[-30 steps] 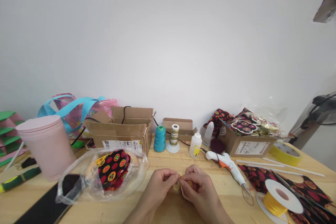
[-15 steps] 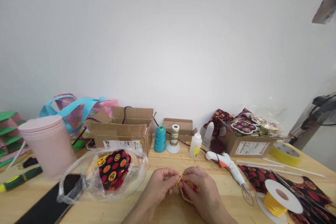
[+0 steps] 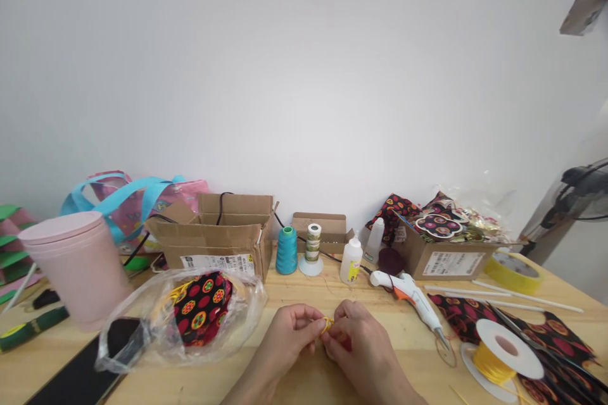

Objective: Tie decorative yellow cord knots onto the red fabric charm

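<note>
Over the front middle of the wooden table, my left hand [image 3: 292,336] pinches a yellow cord [image 3: 327,324] between thumb and index finger. The cord forms a small loop between both hands. My right hand [image 3: 358,342] is closed on the other side of the cord, its fingertips pressed together at the loop. A bit of red patterned fabric shows under the right fingers; most of it is hidden by that hand. To the right stands a white spool [image 3: 508,349] of yellow cord, on top of black-and-red patterned fabric [image 3: 468,316] near scissors [image 3: 522,335].
A glue gun [image 3: 411,300], a glue bottle [image 3: 352,259] and a teal thread cone [image 3: 286,252] stand beyond my hands. On the left are a plastic bag [image 3: 249,310] with patterned fabric, a phone [image 3: 78,370] and a pink canister [image 3: 78,272]. Cardboard boxes [image 3: 213,240] line the wall.
The yellow loop between my fingers has changed shape, and my right fingers have shifted around it. The red patterned piece under my right hand is now more hidden. The view has turned slightly.
</note>
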`<action>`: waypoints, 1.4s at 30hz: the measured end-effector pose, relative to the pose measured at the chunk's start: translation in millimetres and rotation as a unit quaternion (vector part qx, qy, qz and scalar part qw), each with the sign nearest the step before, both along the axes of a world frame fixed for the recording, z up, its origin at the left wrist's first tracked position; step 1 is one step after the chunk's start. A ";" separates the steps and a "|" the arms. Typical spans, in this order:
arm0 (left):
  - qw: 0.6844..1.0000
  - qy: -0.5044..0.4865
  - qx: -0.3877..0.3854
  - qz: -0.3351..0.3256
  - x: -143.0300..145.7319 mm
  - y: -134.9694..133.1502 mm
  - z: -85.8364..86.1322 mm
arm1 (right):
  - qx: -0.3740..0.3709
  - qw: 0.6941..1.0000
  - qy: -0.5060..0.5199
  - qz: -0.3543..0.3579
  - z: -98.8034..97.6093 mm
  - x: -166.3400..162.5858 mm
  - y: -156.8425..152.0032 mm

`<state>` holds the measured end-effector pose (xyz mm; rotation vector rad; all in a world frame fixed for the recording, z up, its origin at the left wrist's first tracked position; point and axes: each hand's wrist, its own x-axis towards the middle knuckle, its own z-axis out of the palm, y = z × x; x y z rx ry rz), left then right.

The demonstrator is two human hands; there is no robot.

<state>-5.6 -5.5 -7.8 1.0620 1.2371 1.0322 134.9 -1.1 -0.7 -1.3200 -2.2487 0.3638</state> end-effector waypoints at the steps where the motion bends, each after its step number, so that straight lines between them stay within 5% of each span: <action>1: 1.000 -0.002 -0.001 -0.004 0.3 -0.1 0.1 | -0.004 1.000 -0.004 -0.003 0.5 -0.4 -0.1; 14: 1.000 0.015 0.013 -0.013 3.5 -5.7 11.6 | 0.006 1.000 -0.008 -0.012 1.8 0.9 0.9; 42: 0.999 0.007 0.040 -0.005 1.1 -3.9 4.7 | 0.041 0.994 0.099 0.034 9.8 -0.2 -2.4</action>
